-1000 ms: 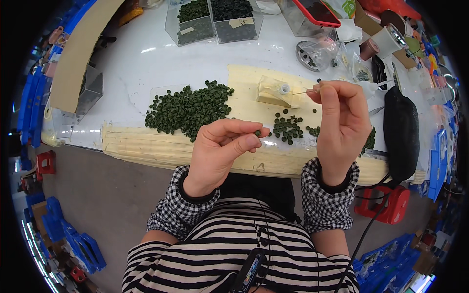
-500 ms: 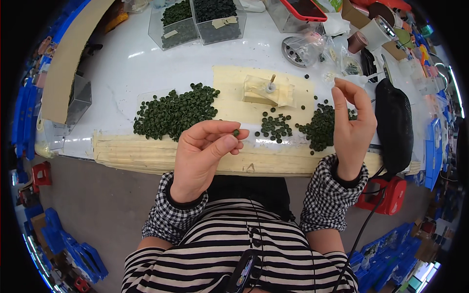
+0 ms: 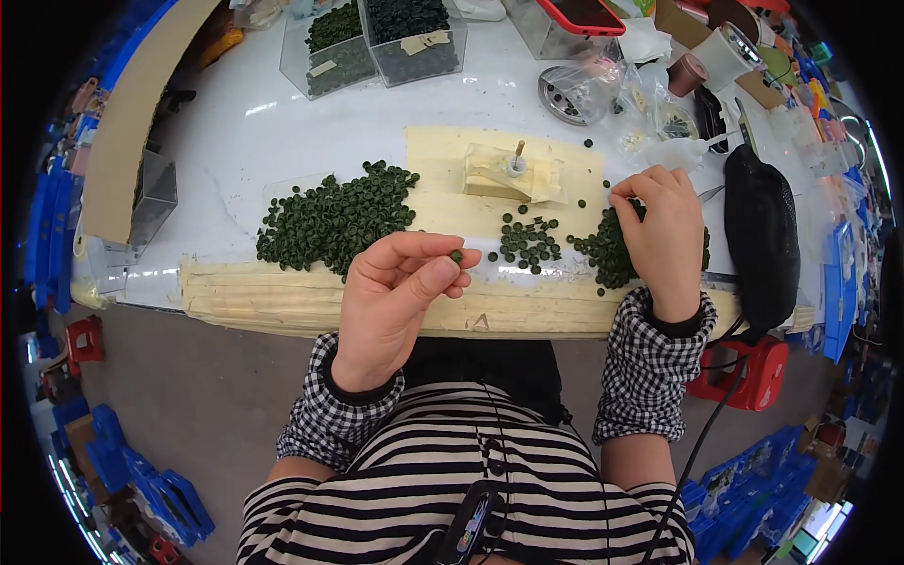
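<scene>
My left hand (image 3: pixel 391 297) is closed in a pinch above the table's front edge. Between its thumb and forefinger is a small round dark-green piece (image 3: pixel 457 255), cap-like in shape. My right hand (image 3: pixel 664 231), fingers bent and drawn together, is over the right-hand pile of similar green pieces (image 3: pixel 612 259) and hides part of it. Whether its fingertips hold anything cannot be made out. Left of that pile lies a smaller loose group of pieces (image 3: pixel 532 243). A larger heap (image 3: pixel 330 221) spreads beyond my left hand.
A tape-wrapped block (image 3: pixel 490 177) with an upright pin stands mid-table on yellowish paper. Clear bins of dark pieces (image 3: pixel 414 56) sit at the back. At right are a black cloth-covered object (image 3: pixel 758 245), a white squeeze bottle (image 3: pixel 678 153) and a round metal dish (image 3: pixel 565 99).
My right hand has turned and its fingers have curled down toward the right-hand pile. My left hand keeps its pinch on the green piece, almost unmoved.
</scene>
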A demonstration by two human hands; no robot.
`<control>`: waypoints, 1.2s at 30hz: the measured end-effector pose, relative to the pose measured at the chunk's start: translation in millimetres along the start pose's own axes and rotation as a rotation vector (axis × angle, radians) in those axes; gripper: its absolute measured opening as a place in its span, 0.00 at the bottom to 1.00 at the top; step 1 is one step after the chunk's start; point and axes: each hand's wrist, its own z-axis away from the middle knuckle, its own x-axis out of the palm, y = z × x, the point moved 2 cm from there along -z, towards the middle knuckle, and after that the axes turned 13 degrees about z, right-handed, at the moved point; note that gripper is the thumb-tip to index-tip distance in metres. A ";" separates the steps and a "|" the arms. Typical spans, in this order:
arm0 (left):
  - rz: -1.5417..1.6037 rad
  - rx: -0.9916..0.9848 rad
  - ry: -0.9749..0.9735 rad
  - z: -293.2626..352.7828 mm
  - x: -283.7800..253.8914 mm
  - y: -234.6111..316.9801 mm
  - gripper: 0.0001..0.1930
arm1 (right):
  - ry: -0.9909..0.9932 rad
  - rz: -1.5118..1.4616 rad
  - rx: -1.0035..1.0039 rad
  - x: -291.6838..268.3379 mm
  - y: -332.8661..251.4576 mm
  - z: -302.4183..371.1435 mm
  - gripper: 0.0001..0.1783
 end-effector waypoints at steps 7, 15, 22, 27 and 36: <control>-0.025 -0.014 -0.025 -0.2 -0.7 -3.8 0.10 | 0.073 0.009 -0.022 3.5 -1.7 -2.2 0.04; -0.003 -0.016 -0.018 2.0 2.4 -2.4 0.10 | 0.070 -0.013 -0.023 0.1 -2.3 -1.0 0.05; 0.045 -0.046 -0.060 1.6 3.4 -5.7 0.10 | 0.114 -0.293 0.141 -7.0 -2.0 -0.1 0.04; -0.023 -0.026 -0.032 0.7 7.0 -9.6 0.09 | 0.100 -0.723 0.143 -25.5 -33.9 19.0 0.06; -0.003 0.020 -0.057 4.4 11.2 -12.3 0.10 | 0.004 -1.045 0.079 -32.4 -77.5 32.0 0.09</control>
